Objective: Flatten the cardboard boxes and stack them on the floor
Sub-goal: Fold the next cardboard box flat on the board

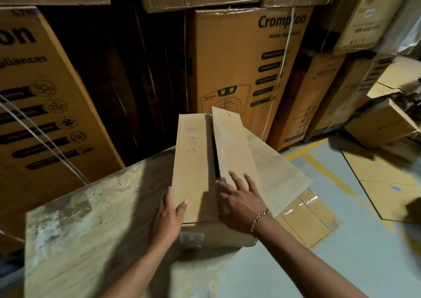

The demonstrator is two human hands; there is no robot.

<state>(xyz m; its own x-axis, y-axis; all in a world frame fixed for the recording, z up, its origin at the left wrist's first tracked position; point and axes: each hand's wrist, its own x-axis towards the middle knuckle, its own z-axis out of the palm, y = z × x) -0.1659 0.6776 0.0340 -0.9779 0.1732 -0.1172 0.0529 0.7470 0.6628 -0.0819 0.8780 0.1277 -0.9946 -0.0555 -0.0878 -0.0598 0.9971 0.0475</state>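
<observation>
A wall of tall stacked cartons (246,69) printed "Crompton" fills the background from left to right. Below it on the right lies the pale floor (341,263) with yellow lines painted on it. A broad worn surface (91,218), scuffed and blotchy, takes up the lower left. On the floor at the far right lies a flattened cardboard sheet (387,183), and a second taped cardboard piece (305,220) lies just beside the worn surface's right edge. The cardboard box (196,167) being handled stands at the right edge of the worn surface, still in its box shape, with "BCX" handwritten on its left top flap. Its right top flap (234,147) is lifted slightly, so a dark gap runs between the two flaps, and a further flap hangs out to the right. The left hand (169,218) grips the near left corner of the box, thumb on top and fingers down the side. The right hand (239,197) rests on the right top flap with fingers straight and spread, gripping nothing. A gold chain bracelet (259,220) circles the right wrist
</observation>
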